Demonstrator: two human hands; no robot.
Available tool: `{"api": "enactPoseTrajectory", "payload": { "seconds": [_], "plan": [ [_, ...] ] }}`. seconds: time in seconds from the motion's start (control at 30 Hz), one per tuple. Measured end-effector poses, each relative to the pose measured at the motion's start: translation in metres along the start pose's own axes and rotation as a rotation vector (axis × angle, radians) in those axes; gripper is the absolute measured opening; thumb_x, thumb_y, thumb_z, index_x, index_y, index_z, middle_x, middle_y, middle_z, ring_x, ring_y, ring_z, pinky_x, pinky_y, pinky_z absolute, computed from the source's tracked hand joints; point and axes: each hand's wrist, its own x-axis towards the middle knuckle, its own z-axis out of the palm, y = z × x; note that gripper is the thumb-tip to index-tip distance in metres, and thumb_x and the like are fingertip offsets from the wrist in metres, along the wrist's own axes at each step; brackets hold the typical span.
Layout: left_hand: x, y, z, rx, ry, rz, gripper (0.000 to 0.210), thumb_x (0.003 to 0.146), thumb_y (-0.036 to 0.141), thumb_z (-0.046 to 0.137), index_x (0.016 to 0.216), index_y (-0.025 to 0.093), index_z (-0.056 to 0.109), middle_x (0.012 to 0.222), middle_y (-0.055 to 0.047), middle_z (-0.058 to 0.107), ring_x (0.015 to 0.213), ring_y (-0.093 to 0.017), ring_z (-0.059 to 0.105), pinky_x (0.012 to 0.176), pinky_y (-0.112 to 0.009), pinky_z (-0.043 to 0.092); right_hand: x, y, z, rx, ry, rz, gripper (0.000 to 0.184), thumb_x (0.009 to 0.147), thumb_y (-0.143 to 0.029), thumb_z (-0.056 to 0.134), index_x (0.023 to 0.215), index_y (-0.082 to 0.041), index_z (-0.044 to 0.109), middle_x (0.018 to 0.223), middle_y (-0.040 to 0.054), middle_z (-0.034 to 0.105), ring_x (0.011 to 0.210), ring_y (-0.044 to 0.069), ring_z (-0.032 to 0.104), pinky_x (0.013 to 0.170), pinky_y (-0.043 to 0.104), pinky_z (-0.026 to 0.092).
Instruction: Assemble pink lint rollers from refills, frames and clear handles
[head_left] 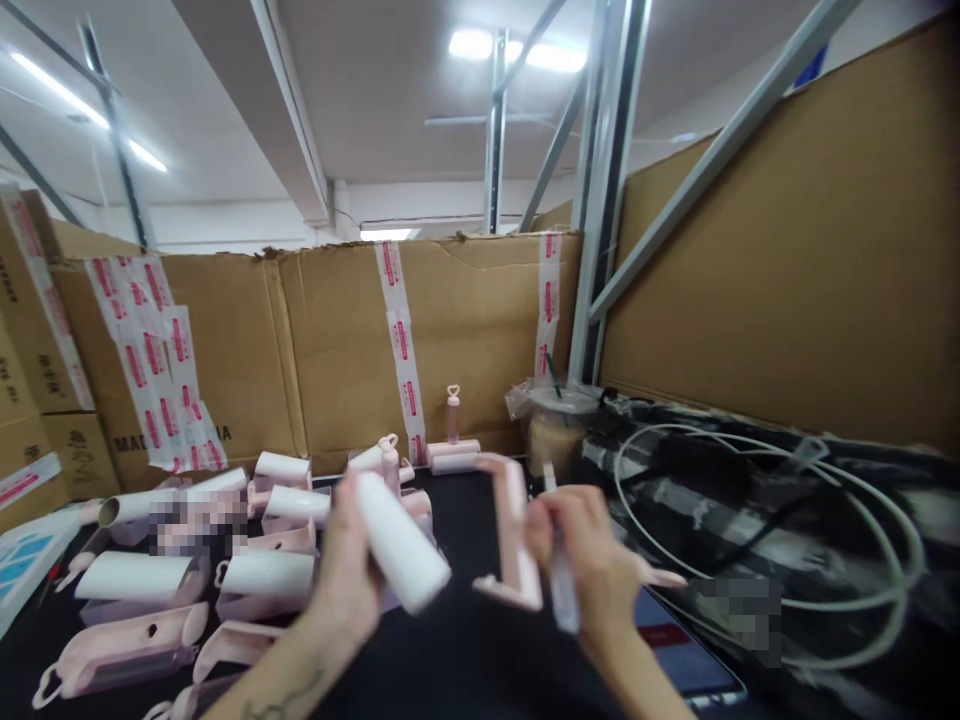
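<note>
In my left hand point(346, 572) is a white lint-roller roll point(401, 545), tilted with its lower end toward the middle of the table. My right hand point(592, 550) is closed on a pink C-shaped roller frame point(512, 535), whose open side faces the roll. A translucent strip-like piece point(564, 585) also sits in the right hand; its exact kind is blurred. Roll and frame are apart. Left of my hands lie several more white rolls point(135, 577) in translucent covers, and a pink roller case point(127, 650) with a heart-shaped loop.
Cardboard walls point(337, 350) with printed tape close off the back. A lidded drink cup point(555, 430) with a green straw stands behind my right hand. To the right are a coiled white cable point(892, 580) and a phone point(686, 655). A metal shelf post point(600, 200) rises behind.
</note>
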Motion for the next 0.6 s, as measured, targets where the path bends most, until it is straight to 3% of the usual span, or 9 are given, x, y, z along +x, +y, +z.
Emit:
{"api": "enactPoseTrajectory", "payload": {
  "seconds": [0.07, 0.13, 0.27, 0.43, 0.5, 0.6],
  "plan": [
    [0.010, 0.024, -0.017, -0.003, -0.003, 0.196, 0.031, 0.078, 0.043, 0.052, 0.098, 0.020, 0.054, 0.060, 0.003, 0.057, 0.051, -0.013, 0.060, 0.058, -0.029, 0.053, 0.004, 0.017, 0.001, -0.143, -0.042, 0.096, 0.025, 0.090, -0.033, 0.034, 0.076, -0.018, 0.048, 0.074, 0.0028, 0.051, 0.046, 0.011, 0.050, 0.040, 0.021, 0.029],
    [0.020, 0.036, -0.033, 0.099, -0.022, 0.246, 0.032, 0.077, 0.043, 0.052, 0.098, 0.019, 0.053, 0.062, 0.002, 0.059, 0.053, -0.014, 0.061, 0.059, -0.031, 0.053, 0.005, 0.030, 0.007, -0.233, -0.198, 0.045, 0.024, 0.089, -0.034, 0.034, 0.077, -0.019, 0.050, 0.075, 0.0024, 0.051, 0.041, 0.011, 0.048, 0.037, 0.022, 0.023],
    [0.032, 0.024, -0.048, 0.352, -0.104, 0.102, 0.036, 0.073, 0.041, 0.055, 0.101, 0.020, 0.046, 0.064, -0.002, 0.063, 0.051, -0.019, 0.062, 0.048, -0.030, 0.051, -0.013, 0.027, 0.034, -0.227, -0.494, -0.168, 0.022, 0.087, -0.033, 0.037, 0.075, -0.020, 0.051, 0.074, 0.0013, 0.050, 0.037, 0.011, 0.048, 0.035, 0.021, 0.014],
    [0.036, 0.009, -0.043, 0.447, -0.238, -0.059, 0.034, 0.069, 0.039, 0.057, 0.095, 0.019, 0.048, 0.069, -0.002, 0.064, 0.052, -0.015, 0.061, 0.045, -0.023, 0.046, -0.037, 0.006, 0.051, 0.086, -0.740, -0.233, 0.019, 0.087, -0.024, 0.038, 0.074, -0.020, 0.051, 0.072, 0.0005, 0.054, 0.047, 0.013, 0.058, 0.040, 0.021, 0.029],
    [0.040, 0.009, -0.043, 0.495, -0.298, -0.089, 0.032, 0.070, 0.039, 0.053, 0.094, 0.019, 0.046, 0.068, -0.002, 0.064, 0.048, -0.013, 0.058, 0.043, -0.021, 0.043, -0.029, 0.003, 0.046, 0.186, -0.796, -0.237, 0.022, 0.088, -0.026, 0.039, 0.071, -0.020, 0.051, 0.068, 0.0000, 0.056, 0.051, 0.014, 0.059, 0.044, 0.021, 0.034],
    [0.047, 0.007, -0.044, 0.602, -0.402, -0.062, 0.031, 0.072, 0.039, 0.048, 0.096, 0.021, 0.041, 0.058, 0.001, 0.060, 0.041, -0.013, 0.054, 0.039, -0.019, 0.038, 0.000, -0.002, 0.031, 0.320, -0.748, -0.126, 0.030, 0.089, -0.035, 0.039, 0.067, -0.020, 0.053, 0.062, -0.0002, 0.057, 0.055, 0.015, 0.058, 0.049, 0.022, 0.038]
  ]
}}
